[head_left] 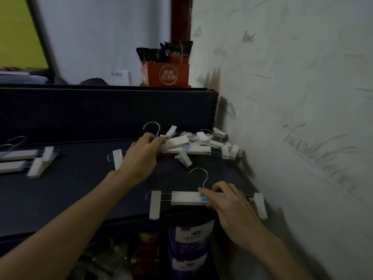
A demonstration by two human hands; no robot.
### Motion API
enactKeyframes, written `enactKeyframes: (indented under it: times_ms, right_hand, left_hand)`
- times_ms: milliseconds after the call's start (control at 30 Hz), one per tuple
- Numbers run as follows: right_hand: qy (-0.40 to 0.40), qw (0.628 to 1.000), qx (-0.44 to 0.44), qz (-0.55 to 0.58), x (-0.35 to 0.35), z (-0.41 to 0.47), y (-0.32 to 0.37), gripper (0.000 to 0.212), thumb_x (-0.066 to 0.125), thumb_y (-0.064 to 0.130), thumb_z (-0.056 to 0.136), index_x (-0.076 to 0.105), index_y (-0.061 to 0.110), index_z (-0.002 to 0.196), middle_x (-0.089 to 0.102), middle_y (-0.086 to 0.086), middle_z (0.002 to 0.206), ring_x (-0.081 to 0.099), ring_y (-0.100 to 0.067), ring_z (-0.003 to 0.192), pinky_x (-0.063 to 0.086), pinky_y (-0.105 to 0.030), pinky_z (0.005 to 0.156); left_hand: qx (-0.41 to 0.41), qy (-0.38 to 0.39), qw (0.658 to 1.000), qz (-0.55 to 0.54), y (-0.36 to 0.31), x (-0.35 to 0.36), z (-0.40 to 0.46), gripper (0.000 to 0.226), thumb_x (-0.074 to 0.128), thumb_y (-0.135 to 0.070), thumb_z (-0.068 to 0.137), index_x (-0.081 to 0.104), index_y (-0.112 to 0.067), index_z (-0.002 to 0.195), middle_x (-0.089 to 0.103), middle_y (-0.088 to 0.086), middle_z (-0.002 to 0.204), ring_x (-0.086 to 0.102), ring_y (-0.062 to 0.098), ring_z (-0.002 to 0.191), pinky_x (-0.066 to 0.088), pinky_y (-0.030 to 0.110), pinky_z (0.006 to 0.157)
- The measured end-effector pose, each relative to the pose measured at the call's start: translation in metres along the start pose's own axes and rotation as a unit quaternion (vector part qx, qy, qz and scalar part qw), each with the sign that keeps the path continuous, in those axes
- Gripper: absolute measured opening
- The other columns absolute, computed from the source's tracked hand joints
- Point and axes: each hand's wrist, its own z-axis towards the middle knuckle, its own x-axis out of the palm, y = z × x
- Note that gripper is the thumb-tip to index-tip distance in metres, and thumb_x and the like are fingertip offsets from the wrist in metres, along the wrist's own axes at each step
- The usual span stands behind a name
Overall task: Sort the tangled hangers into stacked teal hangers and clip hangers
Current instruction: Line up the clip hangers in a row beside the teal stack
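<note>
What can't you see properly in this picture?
- Head view: the clip hangers at left are blurred and cut off by the edge.
- The tangled pile overlaps, so no count.
- The right hand covers the near hanger's blue label.
- The bags below are too dark to read.

White clip hangers (186,197) with silver hooks, dark navy shelf (80,188), orange-red box (167,74), scuffed white wall (292,98)

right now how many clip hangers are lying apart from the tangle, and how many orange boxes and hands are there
clip hangers apart from the tangle: 3, one at front, two at left
orange box: 1
hands: 2, left hand, right hand
total: 6
</note>
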Motion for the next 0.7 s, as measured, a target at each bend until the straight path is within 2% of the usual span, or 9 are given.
enactKeyframes:
  times_ms: [267, 467, 600, 700]
  right_hand:
    - [-0.024, 0.999, -0.034, 0.006, -0.007, 0.006, 0.041, 0.052, 0.064, 0.014, 0.085, 0.048, 0.027, 0.133, 0.046, 0.005, 0.103, 0.047, -0.013, 0.092, 0.039, -0.024, 0.077]
    - [-0.012, 0.995, -0.096, 0.036, 0.021, 0.034, 0.120, 0.055, 0.066, 0.010, 0.082, 0.050, 0.029, 0.131, 0.047, 0.006, 0.102, 0.049, -0.013, 0.090, 0.041, -0.025, 0.079]
    - [-0.014, 0.992, -0.116, 0.047, 0.045, 0.047, 0.185, 0.057, 0.068, 0.010, 0.081, 0.050, 0.029, 0.132, 0.047, 0.007, 0.101, 0.049, -0.011, 0.090, 0.043, -0.024, 0.078]
    - [-0.006, 0.990, -0.129, 0.062, 0.061, 0.056, 0.237, 0.055, 0.065, 0.010, 0.084, 0.049, 0.029, 0.133, 0.047, 0.007, 0.102, 0.049, -0.011, 0.092, 0.041, -0.024, 0.079]
  left_hand:
    - [-0.030, 0.000, 0.999, 0.028, 0.021, -0.038, -0.056, 0.045, 0.049, -0.006, 0.094, 0.043, -0.016, 0.137, 0.047, 0.008, 0.122, 0.050, 0.024, 0.093, 0.029, 0.028, 0.073]
    - [-0.108, -0.013, 0.993, 0.045, 0.094, -0.095, -0.123, 0.041, 0.050, -0.005, 0.093, 0.049, -0.013, 0.133, 0.051, 0.010, 0.115, 0.054, 0.029, 0.092, 0.035, 0.032, 0.068]
    - [-0.149, -0.009, 0.986, 0.072, 0.146, -0.135, -0.174, 0.043, 0.050, -0.003, 0.092, 0.047, -0.016, 0.133, 0.049, 0.008, 0.122, 0.055, 0.030, 0.096, 0.043, 0.035, 0.068]
    - [-0.167, -0.004, 0.982, 0.083, 0.184, -0.168, -0.211, 0.044, 0.049, -0.003, 0.092, 0.046, -0.017, 0.134, 0.047, 0.007, 0.125, 0.055, 0.030, 0.099, 0.038, 0.032, 0.068]
